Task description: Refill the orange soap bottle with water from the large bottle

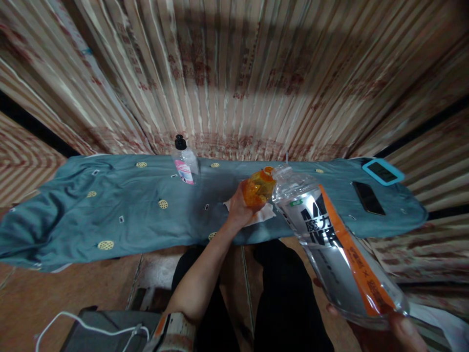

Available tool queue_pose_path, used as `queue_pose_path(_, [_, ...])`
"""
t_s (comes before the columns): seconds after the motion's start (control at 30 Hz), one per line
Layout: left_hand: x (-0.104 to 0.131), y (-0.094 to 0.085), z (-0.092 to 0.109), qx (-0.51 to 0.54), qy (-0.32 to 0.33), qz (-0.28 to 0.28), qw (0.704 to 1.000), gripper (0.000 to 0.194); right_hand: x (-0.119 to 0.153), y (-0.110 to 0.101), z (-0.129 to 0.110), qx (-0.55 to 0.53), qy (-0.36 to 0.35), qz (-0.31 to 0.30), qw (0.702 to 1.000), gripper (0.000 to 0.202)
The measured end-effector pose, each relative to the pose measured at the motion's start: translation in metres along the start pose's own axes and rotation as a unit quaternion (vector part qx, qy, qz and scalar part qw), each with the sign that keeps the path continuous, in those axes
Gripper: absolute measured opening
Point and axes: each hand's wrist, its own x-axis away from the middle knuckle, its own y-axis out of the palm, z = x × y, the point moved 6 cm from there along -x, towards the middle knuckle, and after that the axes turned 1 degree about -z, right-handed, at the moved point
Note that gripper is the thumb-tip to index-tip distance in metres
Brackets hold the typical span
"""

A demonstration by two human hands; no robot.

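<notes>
Here, left fingers (pixel 243 194) hold the orange container (pixel 257 189), right fingers (pixel 405 326) the bottle's base (pixel 377 313).

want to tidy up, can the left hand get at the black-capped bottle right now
Probably not right away: the left hand is holding the orange bottle. Nothing seems to block the way to the black-capped bottle, though.

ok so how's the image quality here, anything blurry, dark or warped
head view: dim overall, with a dark shadow band across the upper curtain; wide-angle stretch makes the large bottle loom; small glare spots on its clear plastic; right hand dark and soft at the bottom edge
</notes>
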Motion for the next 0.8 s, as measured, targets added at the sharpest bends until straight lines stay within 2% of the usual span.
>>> queue_pose_path(0.17, [0.000, 0.000, 0.000, -0.006, 0.017, -0.001, 1.000, 0.071, -0.006, -0.006, 0.005, -0.019, 0.028, 0.009, 0.999, 0.087])
queue_pose_path(0.4, [0.000, -0.003, 0.001, -0.021, 0.005, 0.006, 1.000, 0.073, 0.010, 0.012, -0.001, 0.080, -0.082, -0.048, 0.992, 0.079])
queue_pose_path(0.63, [0.000, -0.004, 0.003, -0.029, -0.007, 0.001, 1.000, 0.073, 0.010, 0.010, 0.000, 0.092, -0.101, -0.062, 0.989, 0.079])
queue_pose_path(0.8, [-0.001, -0.003, 0.003, -0.024, -0.010, -0.003, 1.000, 0.074, -0.001, 0.000, 0.002, 0.041, -0.045, -0.050, 0.997, 0.080])
